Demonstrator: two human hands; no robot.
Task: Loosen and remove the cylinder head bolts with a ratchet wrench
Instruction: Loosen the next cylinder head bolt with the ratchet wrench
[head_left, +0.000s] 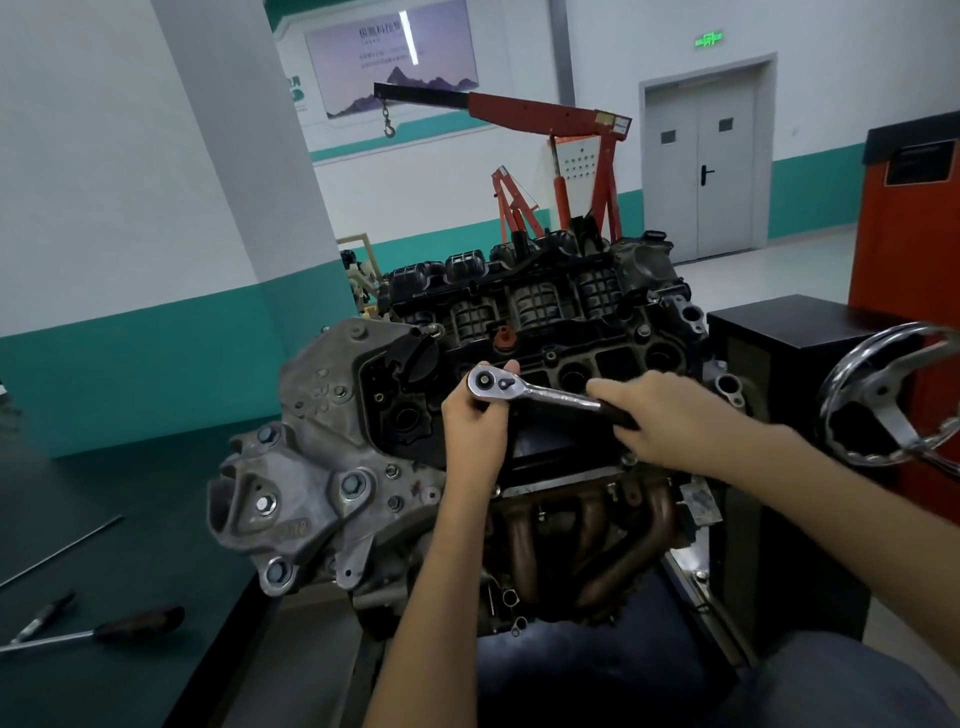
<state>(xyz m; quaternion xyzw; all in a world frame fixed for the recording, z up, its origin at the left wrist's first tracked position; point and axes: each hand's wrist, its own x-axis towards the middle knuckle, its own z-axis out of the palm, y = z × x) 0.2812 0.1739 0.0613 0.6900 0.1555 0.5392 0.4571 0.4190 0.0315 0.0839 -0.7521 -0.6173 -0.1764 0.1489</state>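
One engine (322, 415) is seen, its top face tilted toward the viewer. Across it a ratchet wrench (550, 396) is laid, long axis running from head at left to black handle at right. The head is pinched by the left hand (475, 421); the handle is gripped by the right hand (660, 415). Any bolt beneath the head is hidden from view.

White-and-teal walls (130, 260); grey double door (698, 171)
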